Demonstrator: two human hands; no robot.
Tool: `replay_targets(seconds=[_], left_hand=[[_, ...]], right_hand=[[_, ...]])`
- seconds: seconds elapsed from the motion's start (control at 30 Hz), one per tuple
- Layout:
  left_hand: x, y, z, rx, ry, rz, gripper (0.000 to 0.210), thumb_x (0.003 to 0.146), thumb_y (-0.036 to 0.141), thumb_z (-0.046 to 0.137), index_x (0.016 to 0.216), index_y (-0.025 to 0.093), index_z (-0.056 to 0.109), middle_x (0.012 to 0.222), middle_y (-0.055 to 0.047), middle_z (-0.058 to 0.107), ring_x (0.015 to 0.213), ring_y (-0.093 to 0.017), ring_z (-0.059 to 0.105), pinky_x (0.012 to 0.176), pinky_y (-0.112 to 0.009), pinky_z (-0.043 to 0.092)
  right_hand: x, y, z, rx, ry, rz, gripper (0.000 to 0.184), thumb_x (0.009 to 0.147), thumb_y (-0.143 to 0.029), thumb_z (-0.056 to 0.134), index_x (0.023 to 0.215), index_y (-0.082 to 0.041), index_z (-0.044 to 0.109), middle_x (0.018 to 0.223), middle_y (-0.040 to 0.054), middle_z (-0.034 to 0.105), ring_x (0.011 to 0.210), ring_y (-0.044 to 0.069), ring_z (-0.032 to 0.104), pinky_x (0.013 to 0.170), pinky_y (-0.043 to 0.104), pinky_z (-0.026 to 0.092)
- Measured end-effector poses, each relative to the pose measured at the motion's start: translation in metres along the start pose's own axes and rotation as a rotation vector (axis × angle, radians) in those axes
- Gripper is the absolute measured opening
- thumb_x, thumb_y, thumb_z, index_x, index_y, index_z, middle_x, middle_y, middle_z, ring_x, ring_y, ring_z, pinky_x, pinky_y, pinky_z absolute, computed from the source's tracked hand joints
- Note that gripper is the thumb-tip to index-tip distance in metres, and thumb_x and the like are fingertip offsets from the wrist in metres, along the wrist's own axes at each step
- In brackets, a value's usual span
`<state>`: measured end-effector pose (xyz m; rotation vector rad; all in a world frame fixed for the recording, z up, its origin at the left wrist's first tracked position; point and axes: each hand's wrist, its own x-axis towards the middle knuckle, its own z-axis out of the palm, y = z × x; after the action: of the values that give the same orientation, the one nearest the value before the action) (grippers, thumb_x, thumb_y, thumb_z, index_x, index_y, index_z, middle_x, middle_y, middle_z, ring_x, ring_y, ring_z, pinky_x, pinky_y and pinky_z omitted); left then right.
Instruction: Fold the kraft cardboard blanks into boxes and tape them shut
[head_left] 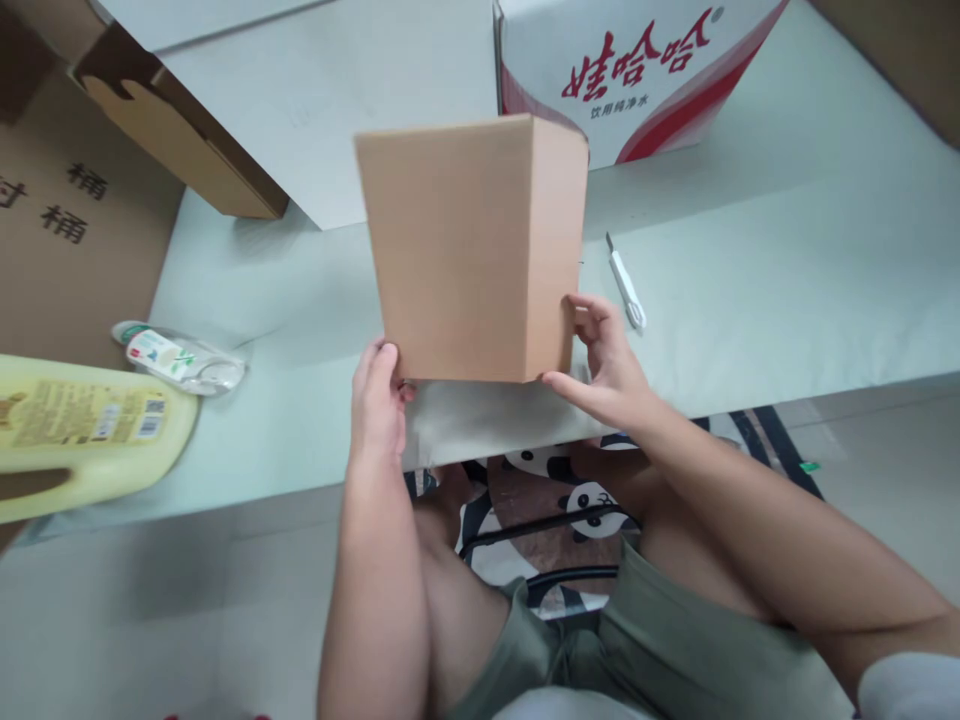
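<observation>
A plain brown cardboard box is held up over the near part of the table, its broad side and a narrower right side showing. My left hand grips its lower left corner, thumb in front and the other fingers mostly hidden behind. At the lower right corner, my right hand holds the narrow side between thumb and fingers. Right of the box lies a white utility knife with its blade tip pointing away from me. The box's back and inside are hidden.
A white and red carton stands behind the box. To the left are a large brown carton, a brown cardboard piece, a clear plastic package and a yellow jug. The pale green table ends just before my knees.
</observation>
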<state>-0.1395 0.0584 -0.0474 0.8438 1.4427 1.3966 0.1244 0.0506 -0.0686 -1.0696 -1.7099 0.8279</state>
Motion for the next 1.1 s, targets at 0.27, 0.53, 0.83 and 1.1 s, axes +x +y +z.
replay_targets(seconds=[0.27,0.53,0.83,1.1], left_hand=[[-0.003,0.0,0.008,-0.015,0.036,0.05,0.054,0.062,0.062,0.081,0.091,0.023,0.056,0.094,-0.006,0.064,0.081,-0.019,0.059,0.065,-0.029,0.043],[0.002,-0.004,0.002,0.056,0.014,0.07,0.07,0.06,0.07,0.082,0.104,0.026,0.051,0.102,-0.006,0.063,0.091,-0.02,0.062,0.074,-0.031,0.047],[-0.001,0.001,0.006,0.149,0.062,0.162,0.069,0.055,0.075,0.083,0.099,0.025,0.061,0.106,-0.011,0.07,0.104,-0.026,0.066,0.086,-0.037,0.054],[-0.006,0.005,-0.002,0.26,0.052,0.16,0.054,0.062,0.064,0.084,0.083,0.02,0.061,0.064,0.001,0.058,0.057,-0.013,0.053,0.051,-0.025,0.038]], right_hand=[[-0.001,-0.008,-0.007,-0.046,-0.083,0.068,0.083,0.082,-0.056,0.07,0.147,-0.031,0.024,0.152,0.0146,0.04,0.138,0.035,0.047,0.111,0.057,0.047],[0.001,-0.009,-0.008,-0.03,-0.042,0.118,0.072,0.081,-0.045,0.07,0.14,-0.027,0.034,0.143,0.0143,0.051,0.13,0.032,0.055,0.106,0.053,0.052],[0.0,-0.01,-0.004,-0.009,0.086,0.145,0.051,0.085,-0.037,0.063,0.132,-0.025,0.046,0.133,0.012,0.058,0.117,0.027,0.063,0.085,0.041,0.062],[0.002,-0.007,-0.005,-0.059,0.255,0.124,0.035,0.089,-0.041,0.059,0.121,-0.026,0.056,0.121,0.0089,0.065,0.109,0.026,0.065,0.087,0.04,0.058]])
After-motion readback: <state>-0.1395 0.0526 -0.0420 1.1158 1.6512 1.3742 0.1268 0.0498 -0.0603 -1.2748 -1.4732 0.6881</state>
